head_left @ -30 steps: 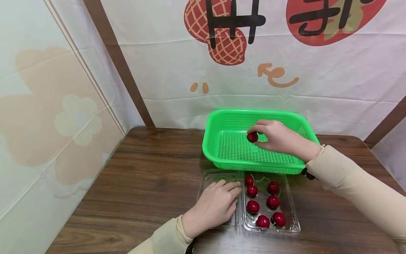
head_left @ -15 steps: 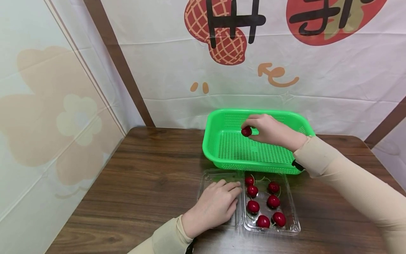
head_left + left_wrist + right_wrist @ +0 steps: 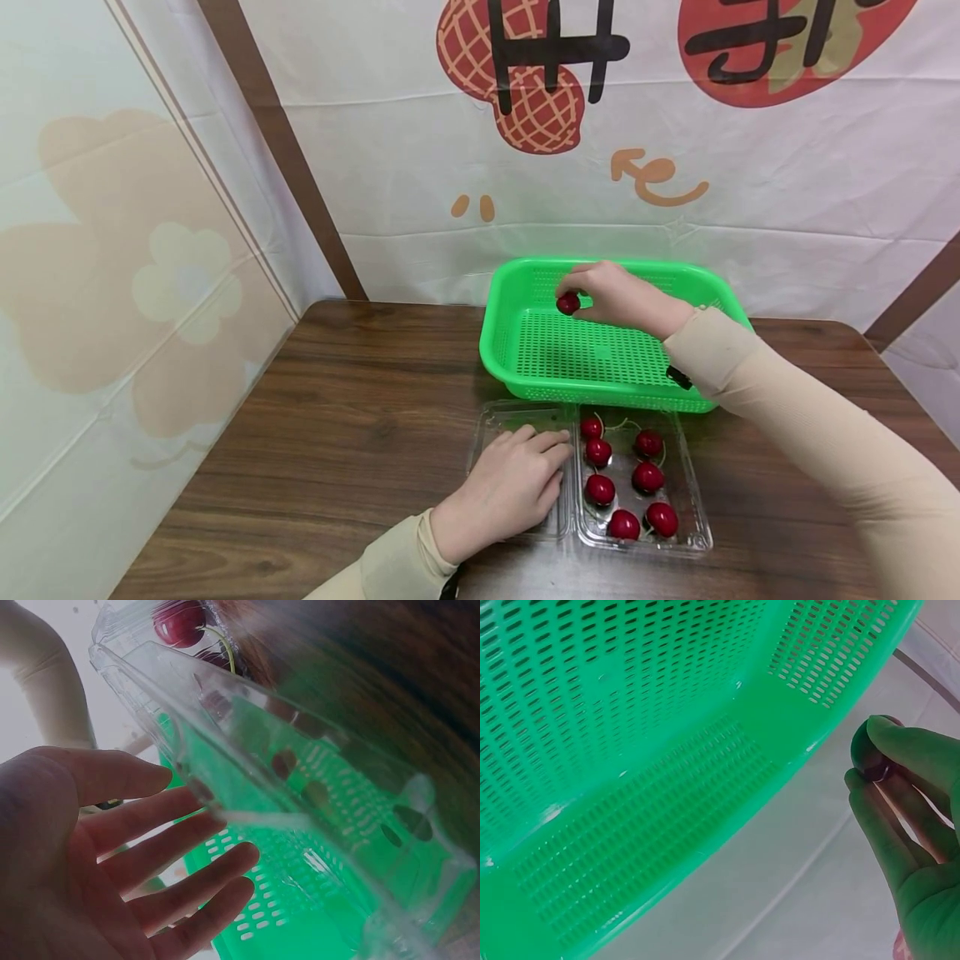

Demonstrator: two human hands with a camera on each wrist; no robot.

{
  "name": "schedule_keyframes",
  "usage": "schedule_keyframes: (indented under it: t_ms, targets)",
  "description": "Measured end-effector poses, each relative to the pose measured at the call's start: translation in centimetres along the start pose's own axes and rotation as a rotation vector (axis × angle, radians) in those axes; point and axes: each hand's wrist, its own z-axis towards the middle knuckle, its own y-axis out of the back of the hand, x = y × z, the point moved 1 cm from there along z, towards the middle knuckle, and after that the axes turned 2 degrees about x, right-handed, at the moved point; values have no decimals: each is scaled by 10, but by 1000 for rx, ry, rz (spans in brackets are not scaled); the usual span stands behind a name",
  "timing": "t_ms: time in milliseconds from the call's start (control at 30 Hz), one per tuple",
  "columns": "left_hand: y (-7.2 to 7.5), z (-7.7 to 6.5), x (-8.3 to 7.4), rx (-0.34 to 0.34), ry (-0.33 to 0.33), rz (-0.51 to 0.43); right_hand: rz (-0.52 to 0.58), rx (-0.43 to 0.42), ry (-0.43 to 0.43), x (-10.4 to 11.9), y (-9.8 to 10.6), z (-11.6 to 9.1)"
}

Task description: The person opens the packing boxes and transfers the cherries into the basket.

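My right hand (image 3: 618,293) pinches a dark red cherry (image 3: 567,303) between thumb and fingertips, above the left part of a green perforated basket (image 3: 498,379). In the right wrist view the cherry (image 3: 868,754) shows dark at the fingertips, near the basket's rim (image 3: 810,750). My left hand (image 3: 504,487) lies with fingers extended over the lid half of a clear plastic clamshell box (image 3: 487,425). The left wrist view shows those fingers (image 3: 202,892) spread beside the lid's edge. Several cherries (image 3: 600,490), some with green stems, lie in the box's right half.
The basket stands at the back of a brown wooden table (image 3: 360,425), right behind the clamshell box. A printed cloth backdrop (image 3: 405,150) hangs behind the table, and another pale cloth (image 3: 97,333) hangs along its left side.
My right hand has moved left and slightly farther back over the basket, still pinching the cherry. The left hand and the cherries in the box have stayed in place.
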Motion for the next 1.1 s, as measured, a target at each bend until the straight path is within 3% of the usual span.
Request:
schedule_keyframes:
  t_ms: [567,1100]
  targets:
    - [2,0,0,6,6,-8,40,80,-69,-14,-25,25]
    - [0,0,0,-3,-1,-12,117,138,-140,-25,-47,37]
